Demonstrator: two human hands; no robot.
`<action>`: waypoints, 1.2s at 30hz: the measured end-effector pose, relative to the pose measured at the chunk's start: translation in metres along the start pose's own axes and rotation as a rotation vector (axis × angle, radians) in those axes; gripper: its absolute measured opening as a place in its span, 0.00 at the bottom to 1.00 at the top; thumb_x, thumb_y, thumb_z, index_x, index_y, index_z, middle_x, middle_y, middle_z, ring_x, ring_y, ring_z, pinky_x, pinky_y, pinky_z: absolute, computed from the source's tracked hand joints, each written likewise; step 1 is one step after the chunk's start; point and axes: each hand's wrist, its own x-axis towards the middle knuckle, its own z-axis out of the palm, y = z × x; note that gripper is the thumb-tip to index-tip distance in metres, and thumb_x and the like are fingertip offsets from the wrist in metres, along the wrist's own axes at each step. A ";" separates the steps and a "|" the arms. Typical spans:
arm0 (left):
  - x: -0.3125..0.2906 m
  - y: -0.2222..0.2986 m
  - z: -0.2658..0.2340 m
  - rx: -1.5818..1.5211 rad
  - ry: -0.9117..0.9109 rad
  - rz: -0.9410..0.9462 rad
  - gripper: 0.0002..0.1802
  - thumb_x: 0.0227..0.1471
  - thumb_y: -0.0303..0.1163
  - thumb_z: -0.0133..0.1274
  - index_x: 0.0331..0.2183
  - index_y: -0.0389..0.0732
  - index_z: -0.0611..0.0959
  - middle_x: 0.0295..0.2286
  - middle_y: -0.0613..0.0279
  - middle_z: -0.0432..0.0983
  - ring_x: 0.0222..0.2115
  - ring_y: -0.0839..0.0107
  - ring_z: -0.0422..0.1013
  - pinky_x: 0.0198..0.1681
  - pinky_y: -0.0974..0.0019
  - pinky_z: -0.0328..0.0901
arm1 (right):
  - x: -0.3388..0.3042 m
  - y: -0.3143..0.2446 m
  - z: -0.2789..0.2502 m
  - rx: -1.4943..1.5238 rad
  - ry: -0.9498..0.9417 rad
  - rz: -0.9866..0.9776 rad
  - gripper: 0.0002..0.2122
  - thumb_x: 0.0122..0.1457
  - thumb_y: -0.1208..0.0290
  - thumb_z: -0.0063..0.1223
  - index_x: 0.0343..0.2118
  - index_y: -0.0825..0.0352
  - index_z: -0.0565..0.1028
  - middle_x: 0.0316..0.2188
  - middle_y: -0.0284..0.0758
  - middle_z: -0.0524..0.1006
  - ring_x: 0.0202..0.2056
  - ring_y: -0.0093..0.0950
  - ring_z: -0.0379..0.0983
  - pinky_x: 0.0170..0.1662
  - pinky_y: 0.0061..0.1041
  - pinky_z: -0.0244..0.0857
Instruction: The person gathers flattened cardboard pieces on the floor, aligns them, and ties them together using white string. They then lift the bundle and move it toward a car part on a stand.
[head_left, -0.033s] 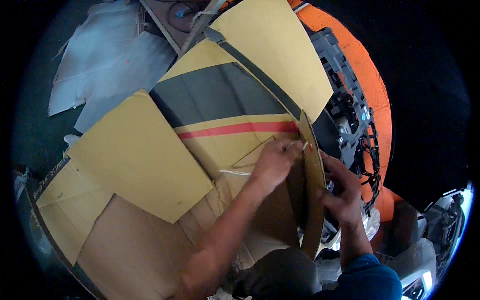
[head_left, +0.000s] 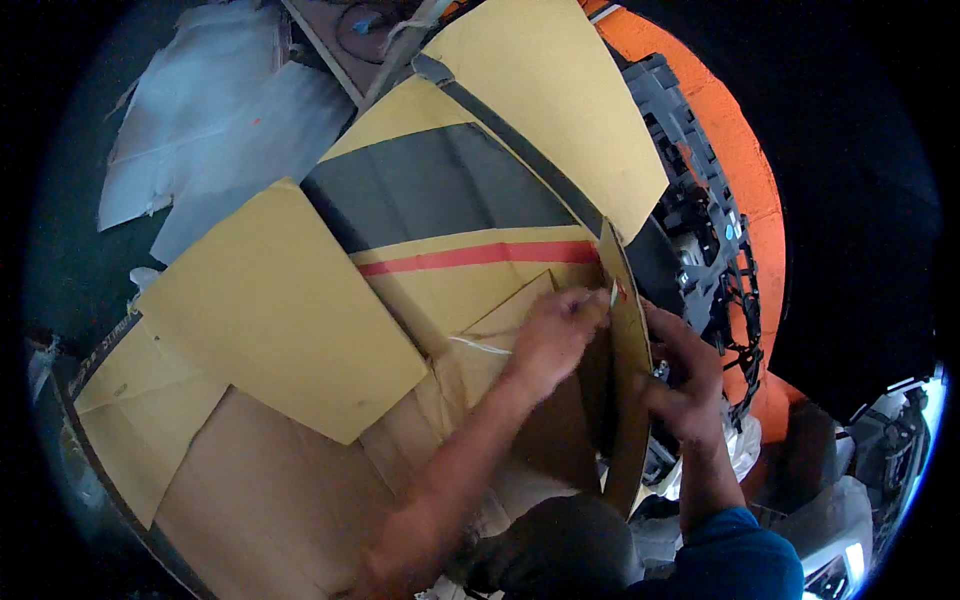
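Head view: I'm watching the left hand (head_left: 565,330) pinching white cord (head_left: 480,346) inside the open cardboard box (head_left: 270,490), the right hand (head_left: 690,375) resting, fingers parted, against its outer wall (head_left: 628,400).

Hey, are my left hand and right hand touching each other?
Apart. The head view shows the box wall standing between them, with your left hand on its left side and your right hand on its right.
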 end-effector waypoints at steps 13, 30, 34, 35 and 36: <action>-0.058 0.015 0.019 0.326 0.128 0.229 0.15 0.59 0.38 0.50 0.27 0.37 0.80 0.18 0.46 0.72 0.21 0.51 0.72 0.26 0.52 0.64 | 0.003 -0.003 0.019 -0.307 0.160 -0.124 0.27 0.43 0.83 0.52 0.53 0.72 0.72 0.50 0.45 0.76 0.48 0.35 0.77 0.48 0.29 0.72; -0.072 0.028 0.020 0.532 0.171 0.245 0.17 0.58 0.40 0.51 0.24 0.37 0.78 0.19 0.43 0.74 0.22 0.44 0.72 0.28 0.46 0.66 | 0.014 -0.001 0.016 -0.470 0.154 -0.208 0.19 0.43 0.83 0.57 0.43 0.71 0.78 0.42 0.47 0.80 0.45 0.43 0.78 0.49 0.33 0.73; -0.090 0.031 0.031 0.628 0.035 0.351 0.15 0.55 0.38 0.53 0.22 0.37 0.76 0.18 0.47 0.74 0.22 0.46 0.73 0.27 0.45 0.65 | 0.003 0.006 -0.014 -0.413 0.090 -0.214 0.18 0.42 0.83 0.58 0.41 0.70 0.80 0.41 0.45 0.81 0.43 0.42 0.79 0.48 0.33 0.73; -0.092 0.033 0.033 0.638 0.027 0.383 0.15 0.55 0.37 0.53 0.23 0.37 0.77 0.18 0.47 0.74 0.21 0.47 0.73 0.27 0.46 0.66 | 0.001 0.010 -0.025 -0.373 0.052 -0.220 0.18 0.41 0.83 0.59 0.40 0.70 0.80 0.41 0.45 0.81 0.43 0.41 0.79 0.48 0.32 0.73; -0.095 0.039 0.034 0.648 0.018 0.424 0.14 0.55 0.37 0.53 0.23 0.38 0.78 0.19 0.48 0.74 0.21 0.47 0.73 0.27 0.46 0.66 | 0.002 0.010 -0.041 -0.339 0.019 -0.232 0.18 0.41 0.83 0.60 0.40 0.70 0.80 0.41 0.44 0.81 0.43 0.41 0.80 0.48 0.32 0.74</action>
